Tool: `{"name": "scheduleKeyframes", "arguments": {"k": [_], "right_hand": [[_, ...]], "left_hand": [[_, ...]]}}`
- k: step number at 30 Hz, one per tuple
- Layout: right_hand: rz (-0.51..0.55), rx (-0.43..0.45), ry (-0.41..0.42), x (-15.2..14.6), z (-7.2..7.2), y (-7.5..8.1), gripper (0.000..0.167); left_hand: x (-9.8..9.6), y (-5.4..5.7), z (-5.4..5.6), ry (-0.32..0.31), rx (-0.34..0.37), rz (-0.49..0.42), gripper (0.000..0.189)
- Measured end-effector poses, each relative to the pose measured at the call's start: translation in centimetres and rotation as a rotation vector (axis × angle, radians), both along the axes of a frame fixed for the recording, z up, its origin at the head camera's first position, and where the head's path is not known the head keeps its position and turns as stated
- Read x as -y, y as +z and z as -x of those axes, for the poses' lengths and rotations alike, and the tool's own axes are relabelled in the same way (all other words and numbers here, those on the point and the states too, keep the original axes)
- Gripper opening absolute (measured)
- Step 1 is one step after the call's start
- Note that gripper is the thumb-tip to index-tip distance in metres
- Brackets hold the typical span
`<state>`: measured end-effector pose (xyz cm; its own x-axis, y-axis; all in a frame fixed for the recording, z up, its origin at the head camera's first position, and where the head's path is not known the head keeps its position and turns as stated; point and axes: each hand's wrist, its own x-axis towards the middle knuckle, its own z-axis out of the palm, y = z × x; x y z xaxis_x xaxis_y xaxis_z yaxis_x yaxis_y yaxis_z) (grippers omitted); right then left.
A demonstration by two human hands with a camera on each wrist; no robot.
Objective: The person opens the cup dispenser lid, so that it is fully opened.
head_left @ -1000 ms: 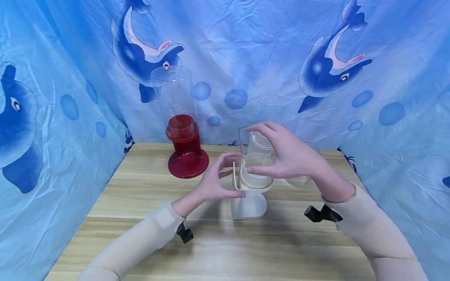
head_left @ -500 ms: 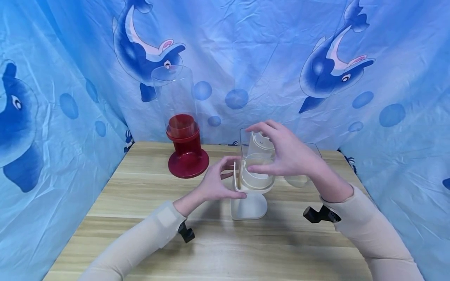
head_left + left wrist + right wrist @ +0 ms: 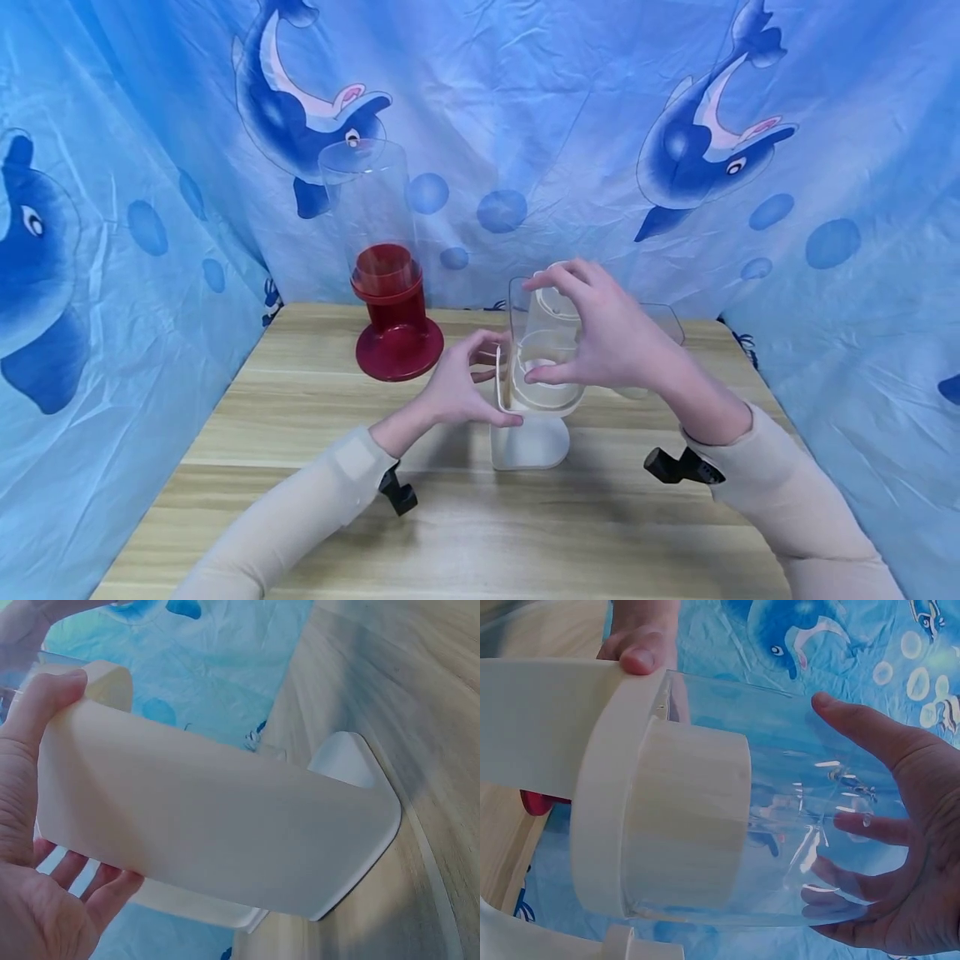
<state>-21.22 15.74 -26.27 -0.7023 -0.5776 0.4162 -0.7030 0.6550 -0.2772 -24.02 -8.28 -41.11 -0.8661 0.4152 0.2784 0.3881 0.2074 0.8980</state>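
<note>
A white stand [image 3: 531,446] with a flat foot and a raised collar stands upright on the table. My left hand [image 3: 463,385] holds its upper part, thumb in front and fingers behind, as the left wrist view shows on the stand's broad back [image 3: 195,802]. Over the white inner cylinder [image 3: 690,814] sits a clear container [image 3: 784,825], its lower rim at the collar. My right hand [image 3: 613,337] spans this container from above, thumb on the near side and fingers on the far side. The right wrist view shows the fingers curved around its clear wall.
Left of the hands stands a red stand [image 3: 400,346] topped by a tall clear cylinder [image 3: 367,196]. Behind my right hand is a second white stand [image 3: 557,305], partly hidden. A clear piece [image 3: 666,321] shows past the right wrist. The dolphin-printed curtain [image 3: 480,100] borders the table [image 3: 480,533].
My right hand and the clear container have sunk slightly toward the stand's collar. My left hand keeps its hold, and the white stand stays in place.
</note>
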Motion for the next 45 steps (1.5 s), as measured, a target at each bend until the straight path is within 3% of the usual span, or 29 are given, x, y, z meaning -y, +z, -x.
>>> {"name": "scheduleKeyframes", "arguments": {"k": [7, 13, 24, 30, 36, 45], "right_hand": [[-0.056, -0.002, 0.086, 0.0, 1.0, 0.6, 0.089], [-0.072, 0.087, 0.172, 0.4, 2.2, 1.9, 0.085], [-0.073, 0.206, 0.167, 0.1, 3.6, 2.6, 0.078], [-0.046, 0.193, 0.166, -0.1, 3.3, 2.2, 0.082], [-0.026, 0.161, 0.177, -0.1, 2.8, 1.9, 0.081], [-0.047, 0.165, 0.15, 0.1, 2.3, 2.1, 0.083]], "left_hand": [[0.5, -0.2, 0.4, -0.026, -0.008, 0.041, 0.099], [0.9, -0.2, 0.4, -0.053, -0.006, 0.039, 0.101], [0.9, -0.4, 0.6, -0.102, 0.044, -0.025, 0.103], [0.7, -0.5, 0.3, -0.098, 0.012, -0.002, 0.104], [0.5, -0.3, -0.4, -0.073, 0.022, 0.0, 0.102], [0.3, 0.0, -0.2, -0.013, 0.018, 0.022, 0.096]]}}
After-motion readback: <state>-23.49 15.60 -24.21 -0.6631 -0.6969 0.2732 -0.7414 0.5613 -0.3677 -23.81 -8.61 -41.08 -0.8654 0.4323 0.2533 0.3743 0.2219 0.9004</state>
